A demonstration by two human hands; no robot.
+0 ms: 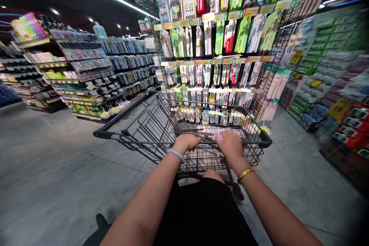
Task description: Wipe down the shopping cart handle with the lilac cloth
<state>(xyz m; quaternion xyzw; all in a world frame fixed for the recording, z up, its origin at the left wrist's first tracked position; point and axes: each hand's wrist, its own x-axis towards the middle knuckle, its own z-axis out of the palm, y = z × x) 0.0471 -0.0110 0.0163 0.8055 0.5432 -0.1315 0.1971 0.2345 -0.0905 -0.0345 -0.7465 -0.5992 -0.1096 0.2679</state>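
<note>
A black wire shopping cart [144,144] stands right in front of my body, its basket stretching away to the left and forward. My left hand [187,143] is closed on the cart's near bar, with a pale bangle on the wrist. A short way to the right, my right hand [230,146] grips the same bar; that wrist wears a gold bangle. The undersides of both grips are hidden. Through the wire, a dark shape shows low in the cart, too unclear to name.
Just past the cart rises a rack of packaged toothbrushes [219,38]. Stocked shelves [83,65] line the left side. Stacked green and white packs [328,46] and red boxes [353,127] stand on the right. Grey floor [72,177] runs along both sides.
</note>
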